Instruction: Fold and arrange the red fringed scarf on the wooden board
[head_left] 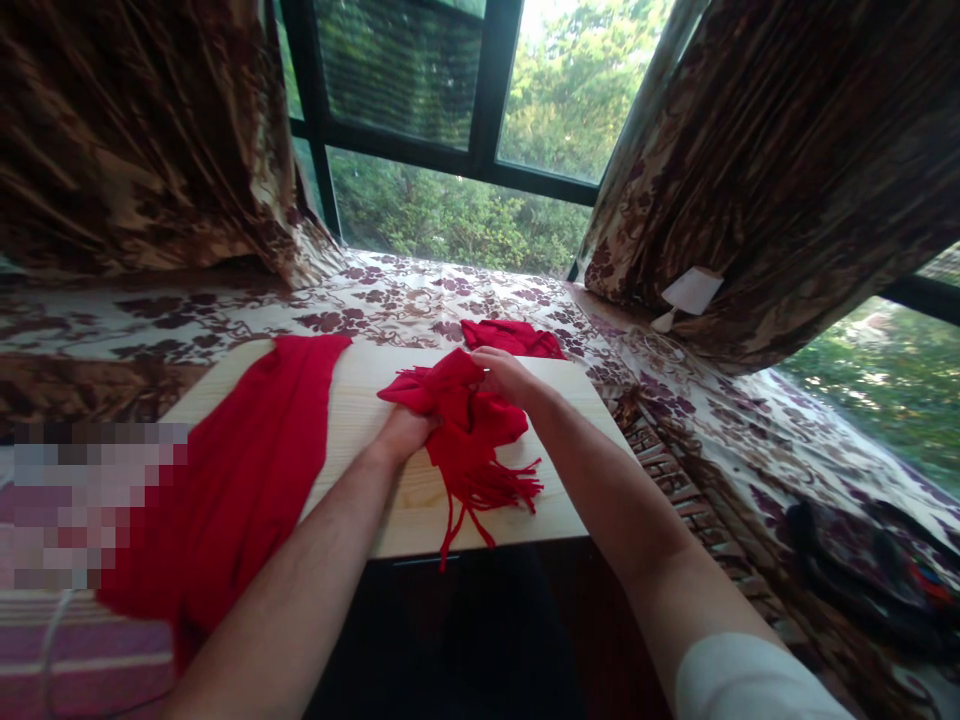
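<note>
Both hands hold a red fringed scarf point(480, 425) in a loose bunch above the light wooden board point(409, 500). My left hand point(409, 432) grips its left side from below, fingers partly hidden under the cloth. At the upper right, my right hand point(504, 374) pinches a fold, with thumb and fingers close together. Tassels hang toward the board's front edge. To the left, a long red cloth point(262, 460) lies across the board and drapes over its near-left edge. Behind the board, another red cloth point(514, 338) rests crumpled.
A flower-patterned cover point(420, 290) spreads over the ledge below the window point(457, 180). Brown patterned curtains point(750, 130) hang on both sides. A small white lamp point(690, 292) stands at right. Dark blurred objects point(862, 570) lie at lower right.
</note>
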